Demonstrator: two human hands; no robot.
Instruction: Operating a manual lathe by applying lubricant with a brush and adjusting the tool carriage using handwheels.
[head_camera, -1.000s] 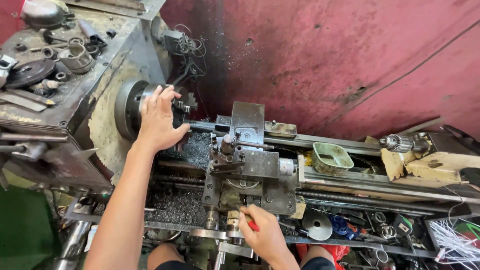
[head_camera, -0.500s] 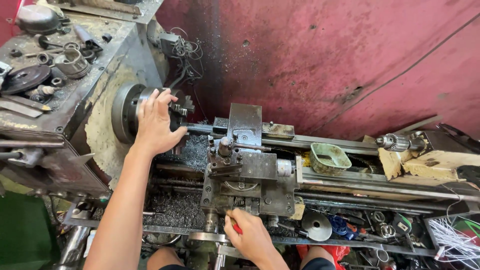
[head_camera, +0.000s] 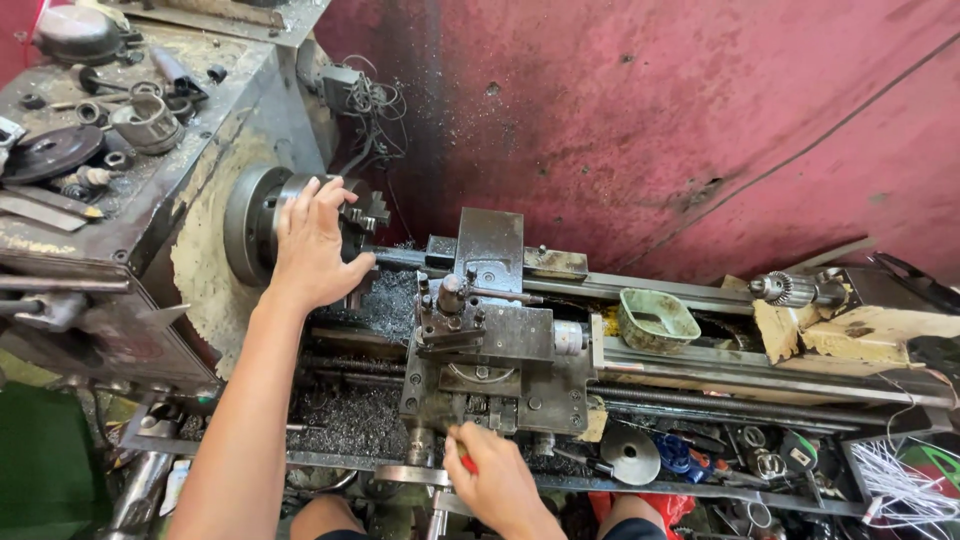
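chuck partly behind left hand, right hand hiding handle

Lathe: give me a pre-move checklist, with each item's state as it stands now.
1. Left hand off the chuck: not ok, it grips the chuck.
2. Right hand on a control: ok, at the handwheel below the carriage.
3. Chuck stopped: cannot tell.
4. Bed free of swarf: not ok, chips piled there.
5. Ways unobstructed: not ok, green tray sits on them.
6. Workpiece seated: cannot tell, hidden by the hand.
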